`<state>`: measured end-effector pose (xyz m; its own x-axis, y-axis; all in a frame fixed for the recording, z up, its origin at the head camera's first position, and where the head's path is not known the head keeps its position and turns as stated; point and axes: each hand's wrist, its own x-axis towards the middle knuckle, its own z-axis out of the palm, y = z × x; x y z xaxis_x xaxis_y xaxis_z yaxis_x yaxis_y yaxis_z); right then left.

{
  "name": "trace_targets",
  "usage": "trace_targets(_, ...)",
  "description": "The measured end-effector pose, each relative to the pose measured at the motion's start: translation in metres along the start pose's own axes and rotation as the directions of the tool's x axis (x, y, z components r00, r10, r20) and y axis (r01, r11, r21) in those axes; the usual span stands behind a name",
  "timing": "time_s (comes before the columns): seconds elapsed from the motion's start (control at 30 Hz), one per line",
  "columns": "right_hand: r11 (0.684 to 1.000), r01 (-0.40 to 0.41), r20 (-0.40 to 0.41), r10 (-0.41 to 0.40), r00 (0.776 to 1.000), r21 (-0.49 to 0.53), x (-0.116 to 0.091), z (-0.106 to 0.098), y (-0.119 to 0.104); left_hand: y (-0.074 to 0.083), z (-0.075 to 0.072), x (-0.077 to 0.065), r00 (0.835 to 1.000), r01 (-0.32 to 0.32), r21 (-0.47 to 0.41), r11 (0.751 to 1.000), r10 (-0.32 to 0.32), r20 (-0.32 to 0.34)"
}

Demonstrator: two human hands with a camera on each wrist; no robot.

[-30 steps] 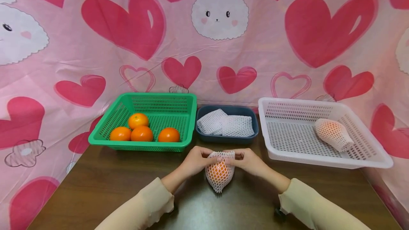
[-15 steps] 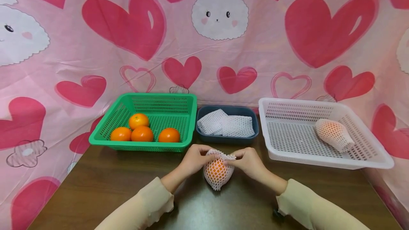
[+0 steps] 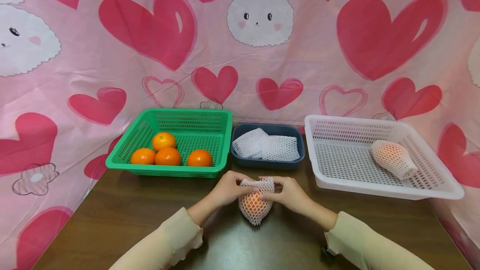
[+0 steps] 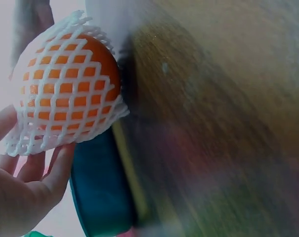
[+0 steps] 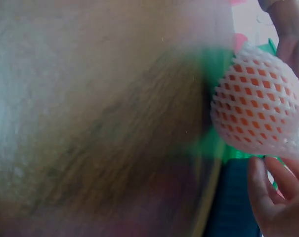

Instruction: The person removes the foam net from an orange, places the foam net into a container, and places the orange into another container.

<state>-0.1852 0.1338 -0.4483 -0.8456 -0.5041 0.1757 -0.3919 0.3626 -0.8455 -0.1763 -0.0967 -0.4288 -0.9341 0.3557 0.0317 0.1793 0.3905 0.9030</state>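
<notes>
An orange point(image 3: 253, 206) sits inside a white foam net point(image 3: 258, 213) over the table's middle; the net's lower end tapers to a point. My left hand point(image 3: 228, 189) grips the net's upper left side, thumb in front and fingers behind. On the upper right, my right hand point(image 3: 291, 195) holds the net the same way, its thumb across the front. The left wrist view shows the left fingers at the rim of the foam net point(image 4: 55, 111). In the right wrist view the right fingers point(image 5: 260, 190) are at the net's gathered edge.
Behind the hands is a dark blue tray point(image 3: 268, 164) with white foam nets point(image 3: 279, 148). A green basket point(image 3: 221, 153) on the left holds several oranges point(image 3: 168, 156). The white basket point(image 3: 337, 183) on the right contains a net-wrapped orange point(image 3: 391, 157).
My right hand has shifted its grip: its thumb now lies lower across the net's front, and the net's upper right edge stands up taller. My left hand stays nearly in place.
</notes>
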Motion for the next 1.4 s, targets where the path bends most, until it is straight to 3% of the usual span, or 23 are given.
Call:
trace_targets(0.17, 0.999, -0.009, 0.098, 0.014, 0.995, -0.052, 0.000, -0.002, 0.000, 0.005, 0.002, 0.001, 0.999, -0.009, 0.045, 0.999, 0.011, -0.042)
trace_targets(0.27, 0.998, -0.007, 0.096, 0.012, 0.995, -0.056, 0.001, -0.001, -0.001, 0.007, 0.002, 0.002, 0.997, -0.015, 0.079, 0.997, 0.021, -0.078)
trace_targets(0.53, 0.995, -0.052, -0.077, 0.045, 0.996, -0.089, 0.002, 0.002, -0.005, 0.010, 0.004, 0.003, 0.990, -0.062, 0.087, 0.994, 0.072, -0.119)
trace_targets(0.63, 0.992, -0.048, -0.132, 0.033, 0.991, -0.118, 0.003, 0.001, -0.007, 0.011, 0.003, 0.003, 0.995, -0.046, 0.042, 0.998, 0.049, -0.087)
trace_targets(0.77, 0.991, -0.029, -0.158, 0.008, 0.987, -0.133, 0.001, 0.000, -0.007, 0.007, 0.000, 0.003, 1.000, 0.023, 0.004, 1.000, -0.023, -0.018)
trace_targets(0.93, 0.999, -0.047, -0.061, 0.048, 0.997, 0.017, 0.001, -0.002, -0.003, 0.001, 0.000, 0.003, 0.998, 0.060, -0.025, 0.998, -0.060, 0.009)
trace_targets(1.03, 0.988, -0.084, 0.060, 0.077, 0.995, 0.128, 0.003, -0.003, -0.002, 0.000, 0.000, 0.004, 0.999, 0.035, -0.034, 0.999, -0.036, -0.024)
trace_targets(1.13, 0.984, -0.119, 0.135, 0.101, 0.986, 0.134, 0.005, -0.002, -0.002, 0.001, 0.000, 0.005, 0.998, 0.007, -0.014, 1.000, -0.008, -0.067)
trace_targets(1.2, 0.987, -0.131, 0.137, 0.118, 0.984, 0.092, 0.007, -0.002, -0.004, 0.002, 0.000, 0.005, 0.996, -0.005, 0.002, 1.000, 0.005, -0.090)
trace_targets(1.4, 0.987, -0.161, 0.024, 0.160, 0.987, 0.030, 0.010, 0.001, -0.008, 0.005, 0.002, 0.005, 0.986, -0.050, 0.041, 0.998, 0.056, -0.156)
